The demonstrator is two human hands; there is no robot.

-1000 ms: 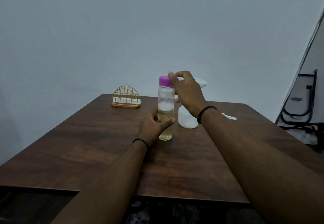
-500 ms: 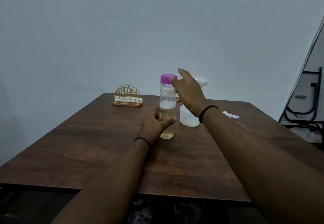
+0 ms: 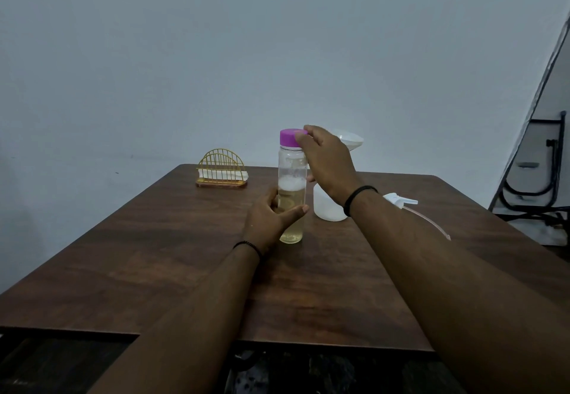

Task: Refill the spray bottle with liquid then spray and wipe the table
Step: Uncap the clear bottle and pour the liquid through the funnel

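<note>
A tall clear bottle point(image 3: 291, 177) with yellowish liquid and foam stands upright on the brown wooden table point(image 3: 154, 254). My left hand point(image 3: 271, 217) wraps its lower half. My right hand point(image 3: 327, 159) grips its purple cap point(image 3: 288, 137) from the right side. Behind my right wrist stands the white spray bottle body point(image 3: 327, 208) with a white funnel point(image 3: 351, 140) in its neck, partly hidden. The white spray trigger head point(image 3: 399, 200) with its thin tube lies on the table to the right.
A gold wire napkin holder point(image 3: 221, 168) with white napkins sits at the far left of the table. A grey wall rises behind. Black metal chair frames point(image 3: 543, 184) stand at the far right, off the table.
My right hand, whose fingers had lifted open beside the cap half a second ago, has closed back onto the purple cap. The left hand and the bottle have stayed put.
</note>
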